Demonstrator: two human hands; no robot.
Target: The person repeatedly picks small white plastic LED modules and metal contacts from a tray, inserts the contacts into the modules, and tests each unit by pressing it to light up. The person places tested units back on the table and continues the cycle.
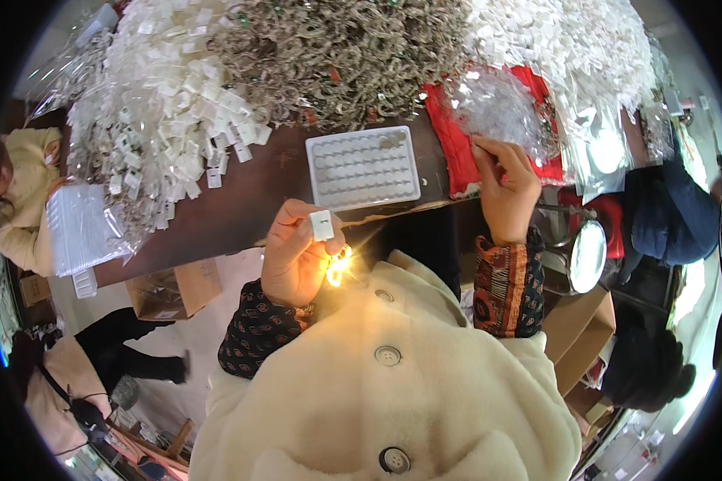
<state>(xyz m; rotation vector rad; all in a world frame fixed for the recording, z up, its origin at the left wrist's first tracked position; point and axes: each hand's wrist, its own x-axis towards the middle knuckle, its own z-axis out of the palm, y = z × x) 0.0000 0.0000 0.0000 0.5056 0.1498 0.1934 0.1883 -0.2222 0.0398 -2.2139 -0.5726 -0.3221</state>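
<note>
The grey heap (345, 60) beyond the white tray (377, 199) is cut off; the right hand's (509, 183) grip is unclear.

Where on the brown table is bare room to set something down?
The widest bare patch of the brown table lies between the left white pile and the white tray, just beyond the left hand. Beyond the tray, a greyish pile crowds it; rightward, red material leaves a narrow strip.

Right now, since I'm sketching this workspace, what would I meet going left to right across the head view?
Plastic-wrapped white stack, open cardboard box, left hand holding small white piece, white tray, right hand.
</note>
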